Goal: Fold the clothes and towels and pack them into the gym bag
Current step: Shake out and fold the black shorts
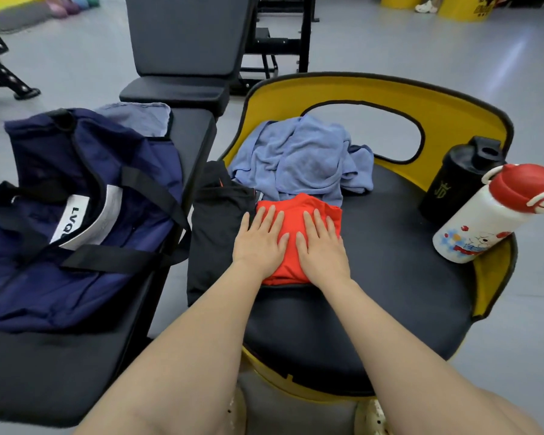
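Observation:
A folded red garment (296,211) lies on the black seat of a yellow chair (390,277). My left hand (259,243) and my right hand (322,244) press flat on it side by side, fingers straight. Behind it sits a crumpled blue towel (302,158). A black garment (217,227) hangs over the seat's left edge, beside the red one. The navy gym bag (85,215) with black straps lies on a black bench (60,372) to the left. A second blue towel (139,116) shows behind the bag.
A black shaker bottle (459,180) and a white bottle with a red cap (496,215) stand at the seat's right side. The chair's yellow backrest (296,92) rises behind the towel. Gym benches and racks stand on the grey floor beyond.

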